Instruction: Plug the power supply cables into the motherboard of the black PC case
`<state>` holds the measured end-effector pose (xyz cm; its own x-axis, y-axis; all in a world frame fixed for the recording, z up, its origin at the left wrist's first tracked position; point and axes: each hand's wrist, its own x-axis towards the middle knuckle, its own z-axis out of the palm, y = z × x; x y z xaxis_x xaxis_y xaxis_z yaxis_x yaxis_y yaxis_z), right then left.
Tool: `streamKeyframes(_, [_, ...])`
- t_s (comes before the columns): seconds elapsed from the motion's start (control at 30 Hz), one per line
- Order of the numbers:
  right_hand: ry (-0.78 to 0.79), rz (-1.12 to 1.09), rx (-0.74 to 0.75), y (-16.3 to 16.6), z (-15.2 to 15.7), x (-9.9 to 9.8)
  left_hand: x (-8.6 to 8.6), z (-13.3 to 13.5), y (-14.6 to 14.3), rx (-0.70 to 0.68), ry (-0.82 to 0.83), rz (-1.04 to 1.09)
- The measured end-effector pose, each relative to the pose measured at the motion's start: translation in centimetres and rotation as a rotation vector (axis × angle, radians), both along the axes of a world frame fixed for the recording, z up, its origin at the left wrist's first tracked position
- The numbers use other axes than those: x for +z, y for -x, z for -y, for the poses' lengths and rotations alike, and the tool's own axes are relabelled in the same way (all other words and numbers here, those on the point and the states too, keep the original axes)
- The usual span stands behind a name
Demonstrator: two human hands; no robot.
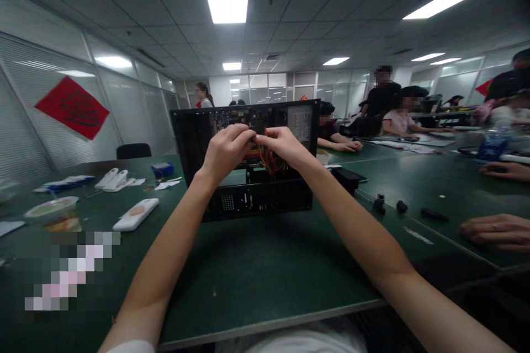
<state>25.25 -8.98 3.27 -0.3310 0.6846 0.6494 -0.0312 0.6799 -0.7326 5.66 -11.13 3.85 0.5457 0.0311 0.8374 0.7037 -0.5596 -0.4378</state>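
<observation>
An open black computer case [259, 198] stands on the green table in front of me, its inside turned towards me. My left hand [226, 151] reaches into the opening with fingers bent and pinched together; what they grip is hidden. Close beside it, fingertips nearly meeting, my right hand [285, 146] pinches a bundle of red, yellow and black wires [270, 164]. The wires hang below the fingers inside the case. Behind the hands lies a dark circuit board [244, 116], partly covered. A pale label plate [301, 124] shows at the upper right of the case.
On the left of the table [248, 276] are a white power bank [136, 215], a food bowl [53, 212] and a small blue box [162, 170]. Small black parts [379, 204] lie at right, near another person's hand [492, 231]. Several people sit or stand beyond.
</observation>
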Motion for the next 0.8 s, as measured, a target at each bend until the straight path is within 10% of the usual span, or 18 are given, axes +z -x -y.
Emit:
streamKeyframes(0.23, [0.043, 0.046, -0.032, 0.5, -1.8, -0.8, -1.8, -2.6, 0.6, -0.11, -0.061, 0.115])
streamKeyframes(0.5, [-0.792, 0.398, -0.57, 0.4, -3.1, -2.7, -2.7, -4.6, 1.0, -0.191, 0.085, 0.183])
streamKeyframes(0.8, [-0.572, 0.925, -0.688, 0.1, -6.5, -5.9, -6.3, -8.7, 1.4, -0.178, 0.623, 0.255])
